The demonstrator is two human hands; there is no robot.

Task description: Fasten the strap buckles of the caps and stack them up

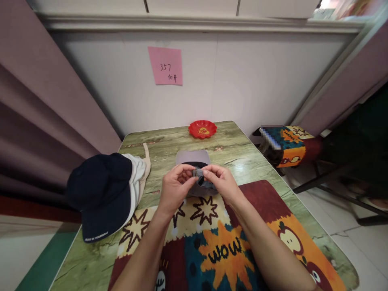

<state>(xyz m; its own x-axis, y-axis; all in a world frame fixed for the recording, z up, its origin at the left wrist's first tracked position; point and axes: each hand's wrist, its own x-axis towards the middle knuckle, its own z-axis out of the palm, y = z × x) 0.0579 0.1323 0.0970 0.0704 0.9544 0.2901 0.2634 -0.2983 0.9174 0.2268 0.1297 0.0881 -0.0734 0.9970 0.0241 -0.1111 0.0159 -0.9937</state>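
Note:
A grey baseball cap [191, 157] lies on the table in front of me, its brim pointing to the far side. My left hand [176, 186] pinches the metal buckle [194, 173] at the back of the cap between thumb and fingers. From the other side, my right hand [223, 182] is closed on the cap's adjusting strap [200, 172], thumb on top. The two hands nearly meet at the buckle. Much of the cap's crown is hidden behind my hands and wrists.
A navy cap [100, 182] rests on lighter caps [138, 173] at the table's left edge. A red scalloped dish [202, 129] stands at the back. A patterned mat [209, 242] covers the near table [163, 145]. At right, a stool [292, 145] and a person's dark clothing [360, 141] show.

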